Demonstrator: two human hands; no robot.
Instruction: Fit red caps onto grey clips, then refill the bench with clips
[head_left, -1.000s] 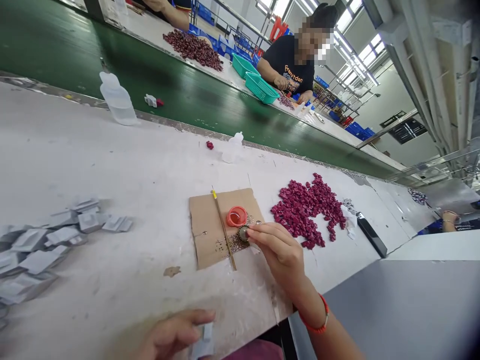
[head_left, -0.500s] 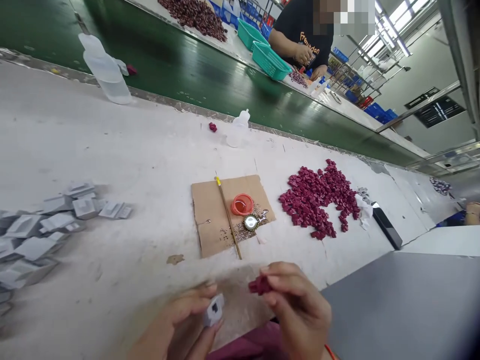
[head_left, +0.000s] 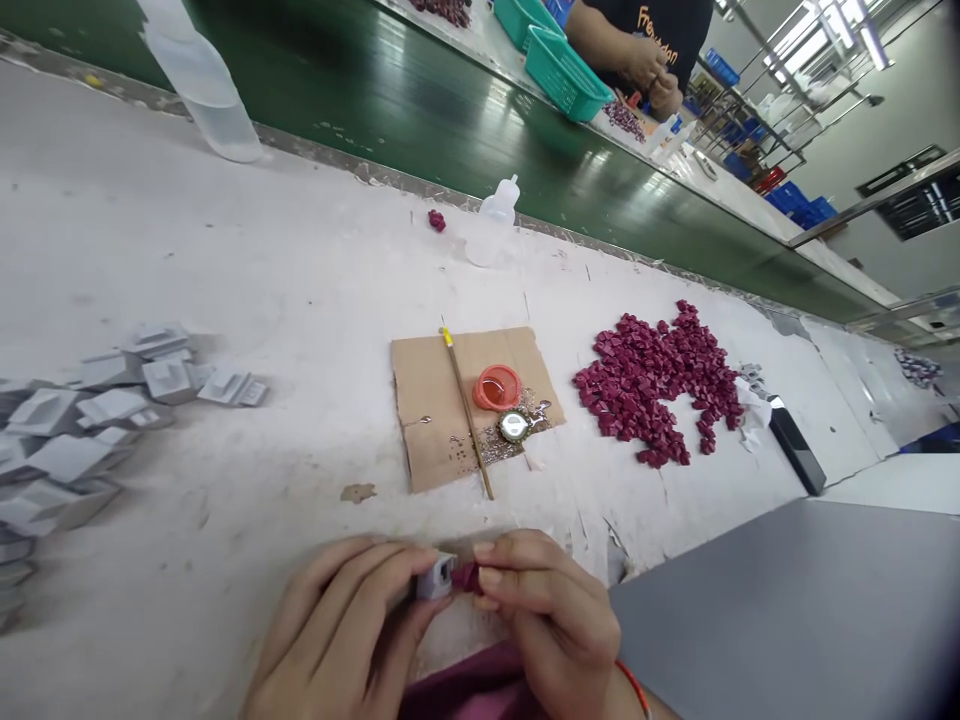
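Between the thumb and fingers of my left hand [head_left: 352, 610] is a small grey block [head_left: 435, 577] with a dark square hole facing right. My right hand [head_left: 551, 610] pinches a small dark-red piece [head_left: 466, 577], whose end meets the holed face of the block; whether it has entered the hole I cannot tell. Beyond my hands lies a cardboard sheet [head_left: 420, 370] bearing a thin brush-like stick [head_left: 469, 420], a red cap of liquid [head_left: 496, 388] and a metal bottle cap [head_left: 514, 427]. A heap of dark-red pieces [head_left: 652, 385] is to the right, a pile of grey blocks [head_left: 75, 455] to the left.
A large plastic bottle [head_left: 214, 100] and a small squeeze bottle [head_left: 499, 205] stand near the green conveyor belt [head_left: 390, 110]. One dark-red piece [head_left: 436, 220] lies apart. At right is a black phone-like object [head_left: 796, 450]. Across the belt, a co-worker [head_left: 637, 55] works beside green baskets [head_left: 566, 75].
My hands have come together, bringing the dark-red piece up against the grey block's holed face. The camera view has shifted slightly. The co-worker's hands have moved closer together.
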